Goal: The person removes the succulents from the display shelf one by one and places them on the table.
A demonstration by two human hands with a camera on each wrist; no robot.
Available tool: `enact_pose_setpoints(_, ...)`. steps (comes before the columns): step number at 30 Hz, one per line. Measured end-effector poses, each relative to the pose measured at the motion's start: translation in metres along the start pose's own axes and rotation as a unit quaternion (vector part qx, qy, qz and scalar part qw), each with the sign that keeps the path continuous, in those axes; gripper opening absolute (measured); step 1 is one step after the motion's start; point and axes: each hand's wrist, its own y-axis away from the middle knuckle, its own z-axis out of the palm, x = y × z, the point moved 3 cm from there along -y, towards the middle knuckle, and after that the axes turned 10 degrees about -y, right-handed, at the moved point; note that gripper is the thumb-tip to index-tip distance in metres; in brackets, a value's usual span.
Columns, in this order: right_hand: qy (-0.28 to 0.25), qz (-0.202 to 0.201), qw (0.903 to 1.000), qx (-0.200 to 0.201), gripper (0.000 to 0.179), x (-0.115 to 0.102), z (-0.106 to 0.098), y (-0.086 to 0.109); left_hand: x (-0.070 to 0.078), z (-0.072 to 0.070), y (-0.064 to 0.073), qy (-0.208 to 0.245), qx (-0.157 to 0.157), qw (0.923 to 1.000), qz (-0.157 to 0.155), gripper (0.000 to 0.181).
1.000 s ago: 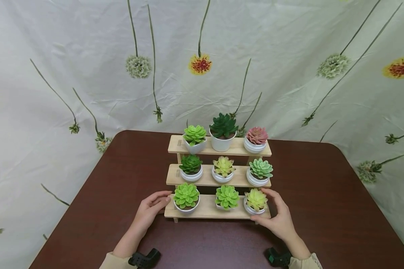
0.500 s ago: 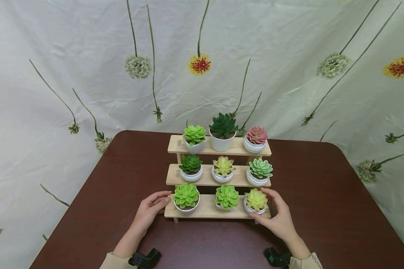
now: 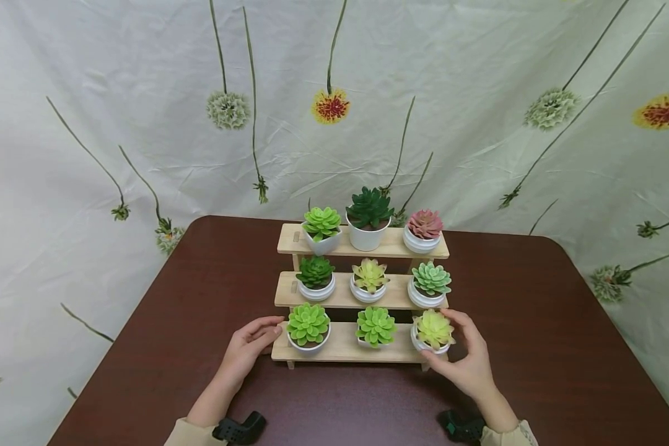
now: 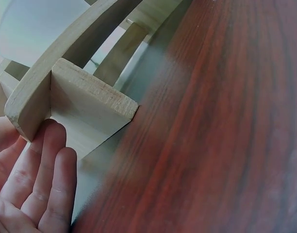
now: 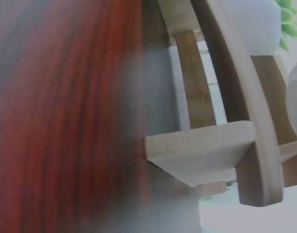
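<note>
A three-tier wooden plant stand carries small potted succulents on every tier. My left hand grips the left end of its lowest shelf; in the left wrist view the fingertips meet the underside of the plank's end. At the right end of that shelf my right hand holds a yellow-green potted succulent, thumb in front and fingers behind the white pot. A bright green succulent stands mid-shelf, and another green succulent sits beside my left hand. Little of the right hand shows in its wrist view.
Several more potted succulents fill the upper tiers, among them a pink one and a tall dark green one. The stand rests on a dark brown table. A white flowered cloth hangs behind.
My right hand has shifted the yellow-green potted succulent slightly to the right along the lowest shelf. The left hand stays at the shelf's left end.
</note>
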Motion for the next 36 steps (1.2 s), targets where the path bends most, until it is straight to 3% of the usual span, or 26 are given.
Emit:
enact_pose_setpoints(20, -0.006, -0.058, 0.9935, 0.098, 0.068, -0.012, -0.025, -0.015, -0.001, 0.000, 0.001, 0.003, -0.003, 1.0000, 0.003, 0.038)
enact_pose_setpoints(36, 0.039, -0.004, 0.9850, 0.168, 0.068, 0.007, -0.044, -0.025, 0.000, 0.000, 0.001, 0.015, 0.001, 0.9999, 0.004, 0.036)
